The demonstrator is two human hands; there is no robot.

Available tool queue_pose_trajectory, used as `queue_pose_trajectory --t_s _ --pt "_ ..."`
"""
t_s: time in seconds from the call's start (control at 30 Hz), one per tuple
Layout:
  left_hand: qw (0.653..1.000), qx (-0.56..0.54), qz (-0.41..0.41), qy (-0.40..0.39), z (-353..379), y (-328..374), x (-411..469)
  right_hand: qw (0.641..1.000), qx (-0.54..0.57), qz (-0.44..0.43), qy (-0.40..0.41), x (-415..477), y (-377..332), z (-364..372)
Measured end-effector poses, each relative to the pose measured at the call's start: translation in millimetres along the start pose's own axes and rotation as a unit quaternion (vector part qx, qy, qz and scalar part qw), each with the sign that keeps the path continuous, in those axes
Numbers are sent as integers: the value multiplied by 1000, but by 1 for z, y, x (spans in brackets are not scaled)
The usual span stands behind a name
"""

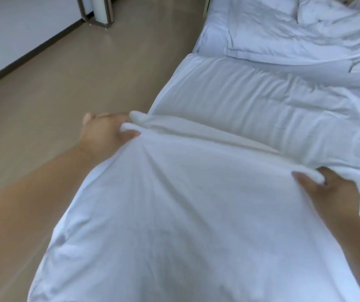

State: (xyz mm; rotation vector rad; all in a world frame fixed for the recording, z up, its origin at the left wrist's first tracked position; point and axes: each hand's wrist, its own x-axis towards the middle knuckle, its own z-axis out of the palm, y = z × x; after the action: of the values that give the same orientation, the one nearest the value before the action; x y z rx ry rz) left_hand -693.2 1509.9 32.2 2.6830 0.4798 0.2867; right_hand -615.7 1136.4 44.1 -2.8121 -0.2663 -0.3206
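Bed's maybe half made I'd say: left hand (107, 131) and right hand (331, 192) each clutch the duvet (196, 203) edge, stretched between them; past the fingers it's rumpled, pillows (272, 40) unsorted.
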Motion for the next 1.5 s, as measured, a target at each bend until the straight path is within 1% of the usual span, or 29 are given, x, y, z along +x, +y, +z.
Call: queue_pose_trajectory --t_s 0.07,0.13,0.17,0.2,0.23,0.27,0.3,0.33,0.4,0.43,0.57,0.6,0.67,0.73,0.77,0.83,0.87,0.9,0.97,1.03,1.07,1.1,1.17,1.23,1.3,1.33,1.4,1.43,1.5 --pt "996 87 -4 -28 21 13 32 999 -36 17 -15 32 2 7" --pt "978 180 -18 -106 57 12 45 993 -98 27 -61 50 7 33" --pt "968 197 -45 -149 79 8 38 985 -135 35 -106 51 10 54" --pt "962 185 -82 -186 101 3 24 972 -164 49 -164 44 12 78" --pt "961 144 -120 -205 121 0 6 954 -190 65 -223 32 13 102" --pt "960 94 -154 -212 138 -2 -15 941 -203 72 -263 18 13 124" --pt "961 49 -175 -207 151 -2 -33 937 -202 74 -277 3 12 142" --pt "964 23 -184 -193 159 -2 -47 936 -196 78 -282 -9 12 155" --pt "974 10 -172 -145 164 -8 -60 944 -175 78 -269 -18 16 163" --pt "977 8 -163 -135 162 -11 -61 949 -163 70 -262 -19 19 160" --pt "977 6 -165 -135 151 -3 -59 953 -147 13 -265 -28 37 132" --pt "977 -1 -164 -134 150 4 -62 951 -153 16 -268 -35 43 121" --pt "983 3 -132 -128 148 22 -75 950 -146 32 -275 -53 62 96" --pt "987 8 -66 -145 150 45 -89 948 -129 49 -286 -72 88 68" --pt "984 5 -42 -172 157 54 -93 951 -115 54 -281 -80 103 55" --pt "977 17 -25 -210 174 79 -96 954 -105 96 -264 -94 139 29" --pt "978 7 -16 -209 186 93 -96 952 -105 127 -257 -100 160 17" --pt "979 -18 -13 -201 197 111 -99 954 -106 147 -238 -106 183 4" --pt "977 -77 -7 -201 220 155 -108 950 -113 178 -230 -120 228 -14" --pt "968 -99 25 -230 229 215 -128 956 -134 157 -211 -137 270 -25" --pt "963 -110 46 -241 232 246 -137 952 -111 160 -235 -144 290 -31" --pt "959 -115 78 -246 238 278 -144 950 -118 147 -249 -148 312 -34" --pt "960 -93 159 -213 261 348 -153 962 -110 94 -231 -156 369 -39" --pt "960 -92 195 -181 279 434 -154 989 -49 45 -130 -153 429 -59" --pt "961 -90 232 -121 304 522 -151 997 -17 61 -31 -149 500 -79" --pt "956 -83 255 -119 319 564 -151 996 -23 89 -19 -146 533 -91" --pt "944 -72 276 -166 346 638 -151 983 -60 170 -40 -137 596 -114" --pt "939 -60 272 -202 364 668 -152 972 -91 201 -83 -130 627 -123" --pt "924 -12 237 -302 399 710 -155 946 -105 264 -155 -112 679 -134"
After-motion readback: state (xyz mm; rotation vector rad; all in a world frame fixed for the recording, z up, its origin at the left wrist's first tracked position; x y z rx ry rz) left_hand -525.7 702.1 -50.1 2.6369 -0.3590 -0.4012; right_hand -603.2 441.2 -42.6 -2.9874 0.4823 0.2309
